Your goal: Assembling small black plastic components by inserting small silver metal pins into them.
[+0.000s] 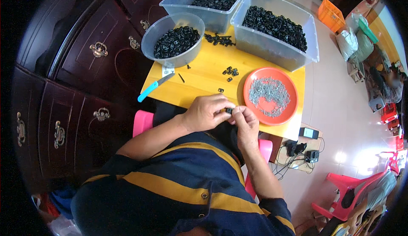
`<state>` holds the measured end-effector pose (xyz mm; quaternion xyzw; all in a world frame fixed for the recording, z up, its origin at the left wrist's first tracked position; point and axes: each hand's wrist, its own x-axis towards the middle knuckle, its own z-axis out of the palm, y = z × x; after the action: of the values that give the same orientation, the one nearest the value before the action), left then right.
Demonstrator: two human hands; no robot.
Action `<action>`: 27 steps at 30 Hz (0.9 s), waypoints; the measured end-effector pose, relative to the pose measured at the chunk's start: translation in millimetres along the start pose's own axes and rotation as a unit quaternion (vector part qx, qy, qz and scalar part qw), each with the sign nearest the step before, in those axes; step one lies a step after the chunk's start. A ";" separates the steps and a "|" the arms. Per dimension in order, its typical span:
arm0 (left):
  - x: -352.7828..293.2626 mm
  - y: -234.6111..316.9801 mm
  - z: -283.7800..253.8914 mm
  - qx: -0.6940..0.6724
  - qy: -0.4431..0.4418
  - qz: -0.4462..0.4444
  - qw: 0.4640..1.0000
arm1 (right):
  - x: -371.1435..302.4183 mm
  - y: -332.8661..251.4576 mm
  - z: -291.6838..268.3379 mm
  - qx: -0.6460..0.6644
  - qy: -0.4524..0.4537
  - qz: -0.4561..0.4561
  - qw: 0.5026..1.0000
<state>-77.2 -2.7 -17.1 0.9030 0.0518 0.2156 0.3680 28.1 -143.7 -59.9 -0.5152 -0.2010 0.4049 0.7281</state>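
Left side of frame: dark wood drawer cabinet (80, 66), right up against the bench (204, 62). Turquoise-handled knife (149, 90) at the bench's left edge, blade toward upper right. Above it, round clear tub (170, 62) of black links; right of that, at top center, rectangular clear bin (208, 17), same contents. Loose black pile (219, 39) between the containers.

Center: left hand (206, 112) pinching a small black link (229, 110) between thumb and fingers, just off the bench's lower edge. Single link (221, 90) lies above the hands, small cluster (230, 71) above that. Right hand (246, 123) has thumb and forefinger together at the held link's right end; can't tell if they grip something too.

Second rectangular bin (272, 51) takes up the upper-right bench. Orange-red plate (293, 104) of metal pins (272, 92) sits just beside the right hand. Far right: orange crate (331, 16), pink chair (346, 193) on the floor.
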 end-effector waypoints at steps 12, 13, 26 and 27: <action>35.0 -11.0 -41.1 0.018 -0.115 0.101 0.988 | 2.0 -6.6 -2.8 -0.017 -0.036 0.019 0.999; 40.8 -11.0 -49.0 0.020 -0.117 0.102 0.988 | 3.3 -3.4 -2.6 -0.020 -0.035 0.024 0.999; 186.0 -59.1 -200.9 0.221 0.039 0.020 0.974 | 15.1 -27.5 8.7 -0.111 -0.114 0.110 0.981; 194.4 -64.7 -206.2 0.223 0.051 0.032 0.973 | 17.6 -30.9 11.2 -0.121 -0.118 0.107 0.980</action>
<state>14.1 225.6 137.9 0.9512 0.0880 0.2564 0.1474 42.4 -127.4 -29.6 -0.5668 -0.2769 0.5110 0.5840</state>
